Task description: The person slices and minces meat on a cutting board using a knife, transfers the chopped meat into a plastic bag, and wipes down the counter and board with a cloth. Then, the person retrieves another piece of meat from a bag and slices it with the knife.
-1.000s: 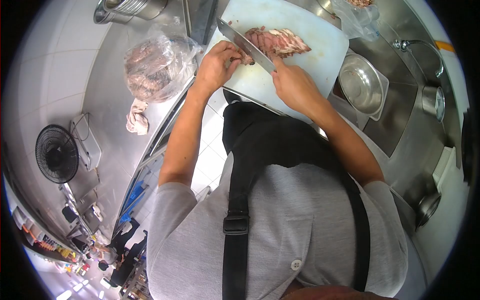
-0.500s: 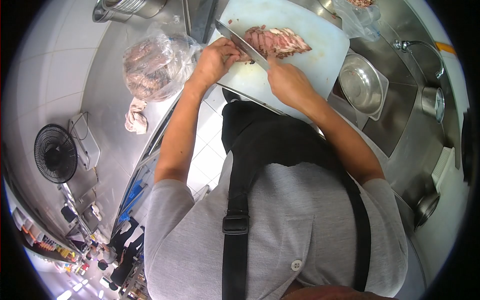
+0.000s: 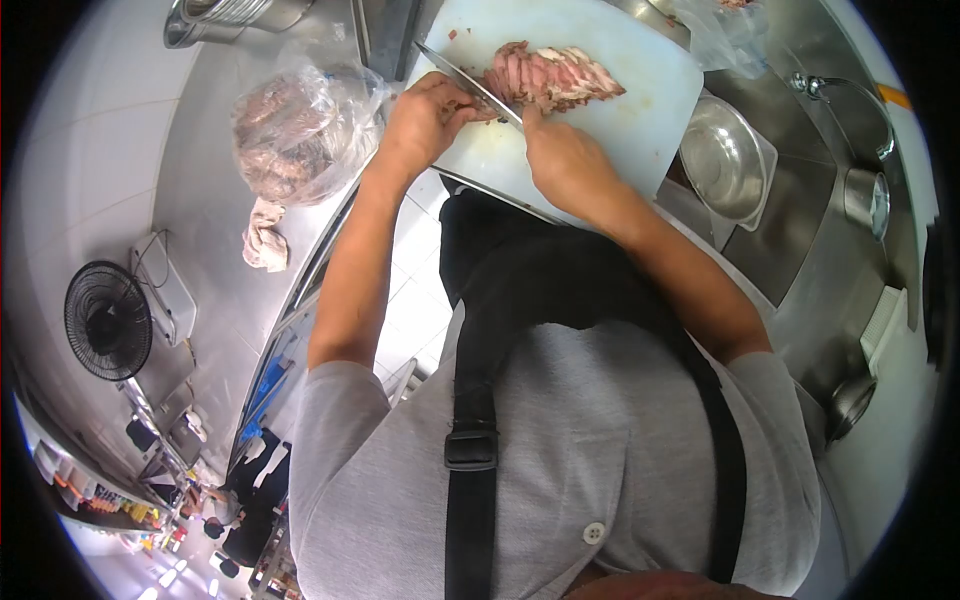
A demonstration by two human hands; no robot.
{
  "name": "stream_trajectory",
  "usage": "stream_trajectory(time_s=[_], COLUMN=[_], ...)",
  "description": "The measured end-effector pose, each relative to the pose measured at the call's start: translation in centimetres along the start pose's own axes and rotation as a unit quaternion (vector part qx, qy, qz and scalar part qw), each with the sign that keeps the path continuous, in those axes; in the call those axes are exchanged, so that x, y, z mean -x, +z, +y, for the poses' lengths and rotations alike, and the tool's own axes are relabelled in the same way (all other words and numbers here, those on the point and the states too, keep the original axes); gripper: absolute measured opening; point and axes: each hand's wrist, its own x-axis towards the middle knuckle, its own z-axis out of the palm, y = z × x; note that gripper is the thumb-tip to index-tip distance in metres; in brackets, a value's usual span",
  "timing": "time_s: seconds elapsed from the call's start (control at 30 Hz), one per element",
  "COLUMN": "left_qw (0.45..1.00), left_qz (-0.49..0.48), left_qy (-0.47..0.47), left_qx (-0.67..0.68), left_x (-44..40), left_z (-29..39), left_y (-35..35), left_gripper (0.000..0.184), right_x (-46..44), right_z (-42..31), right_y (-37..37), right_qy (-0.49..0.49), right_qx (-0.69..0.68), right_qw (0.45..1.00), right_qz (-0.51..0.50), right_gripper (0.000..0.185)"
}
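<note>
sliced meat (image 3: pixel 555 78): middle of the cutting board (image 3: pixel 625 140), probs soft, slippery; cup its sides
left hand (image 3: pixel 425 115): your fingers pinch a meat bit (image 3: pixel 485 111)
right hand (image 3: pixel 567 162): fingers round the stiff knife (image 3: pixel 488 97)

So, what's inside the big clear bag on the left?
Brownish-pink chunks that look like meat show through the clear plastic bag. Whatever lies underneath them is covered, so I can't tell.
</note>
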Motion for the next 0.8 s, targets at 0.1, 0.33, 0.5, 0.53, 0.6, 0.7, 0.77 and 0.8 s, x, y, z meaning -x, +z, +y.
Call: stream_trajectory(time_s=[0.1, 0.33, 0.5, 0.53, 0.6, 0.7, 0.77, 0.8], left_qw=[1.0, 0.996, 0.997, 0.996, 0.997, 0.998, 0.998, 0.998], left_qz=[-0.002, 0.021, 0.044, 0.051, 0.061, 0.059, 0.055, 0.055], left_qy=[0.021, 0.088, 0.06, 0.059, 0.043, 0.021, 0.014, 0.016], left_qx=[0.002, -0.019, -0.036, -0.031, -0.003, 0.01, 0.012, 0.015], left_x=[0.5, -0.2, 0.9, 1.1, 1.1, 1.0, 1.2, 1.3], left_z=[-0.8, -1.8, -1.4, -1.6, -1.6, -1.5, -1.4, -1.3], left_y=[0.3, 0.1, 0.1, 0.2, 0.5, 0.4, 0.3, 0.1], left_gripper=[0.019, 0.017, 0.016, 0.016, 0.015, 0.016, 0.017, 0.017], right_x=[0.0, -1.2, 0.5, 0.8, 0.8, 0.5, 0.4, 0.6], right_z=[0.6, 2.4, 1.9, 1.4, 1.1, 1.4, 1.8, 1.8], right_y=[1.7, 1.4, -0.1, -0.7, -0.8, 0.2, 1.1, 1.3], right_qy=[0.011, -0.006, -0.016, -0.003, 0.0, -0.008, -0.014, -0.014], right_qx=[-0.022, -0.052, -0.135, -0.134, -0.113, -0.099, -0.089, -0.081], right_qw=[1.0, 0.999, 0.99, 0.99, 0.992, 0.993, 0.994, 0.994], right_qz=[-0.014, 0.014, 0.047, 0.049, 0.048, 0.058, 0.066, 0.072], right_gripper=[0.019, 0.021, 0.035, 0.036, 0.037, 0.036, 0.036, 0.037])
